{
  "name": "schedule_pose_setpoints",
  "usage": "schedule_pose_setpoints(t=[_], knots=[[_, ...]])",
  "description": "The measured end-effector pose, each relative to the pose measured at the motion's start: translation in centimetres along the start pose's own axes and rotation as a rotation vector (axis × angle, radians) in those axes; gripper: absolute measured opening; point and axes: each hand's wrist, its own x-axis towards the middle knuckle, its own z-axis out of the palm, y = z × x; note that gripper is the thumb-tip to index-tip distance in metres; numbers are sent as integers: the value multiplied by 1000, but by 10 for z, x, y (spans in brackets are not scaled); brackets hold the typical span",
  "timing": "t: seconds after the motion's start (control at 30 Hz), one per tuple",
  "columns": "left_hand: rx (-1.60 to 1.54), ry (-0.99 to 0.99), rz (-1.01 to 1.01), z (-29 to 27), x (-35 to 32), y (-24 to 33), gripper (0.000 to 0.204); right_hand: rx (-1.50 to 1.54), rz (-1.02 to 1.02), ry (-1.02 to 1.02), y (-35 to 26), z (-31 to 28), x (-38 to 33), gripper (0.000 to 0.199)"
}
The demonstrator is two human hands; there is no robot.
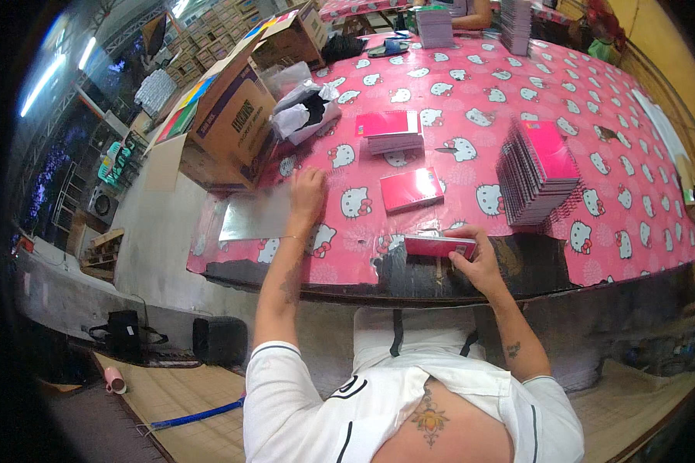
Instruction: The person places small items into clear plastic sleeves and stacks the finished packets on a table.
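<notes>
My right hand (477, 258) grips the right end of a small pink notebook (432, 246) at the near edge of the table, thumb in front and fingers behind. My left hand (307, 193) is over the table, its fingers curled in; whatever they may hold is hidden. Beside it lies a stack of flat, shiny clear sheets (253, 217), close to the hand's left side. Just beyond the held notebook rests a pink notebook pile (412, 190), low and tilted. Farther back sits another short pile of pink notebooks (390, 124).
A tall stack of spiral notebooks (539, 174) stands at right. An open cardboard box (228, 127) is at left, with crumpled white wrapping holding something black (309, 112) beside it. The pink patterned tablecloth (455, 85) is torn at the near edge. A person (471, 14) sits across the table.
</notes>
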Motion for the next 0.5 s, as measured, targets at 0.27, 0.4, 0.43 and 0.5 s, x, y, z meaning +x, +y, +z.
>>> schedule_pose_setpoints(t=[0.27,0.4,0.43,0.5], knots=[[-133,92,-12,-20,0,22,20,28,121,-95,16,5,1,26],[-532,298,-231,-59,-15,86,20,4,162,-135,2,6,4,25],[-630,194,-205,-75,-24,111,18,27,165,-140,2,6,3,26],[-717,-11,-155,-101,-53,151,15,77,165,-163,2,7,4,29]])
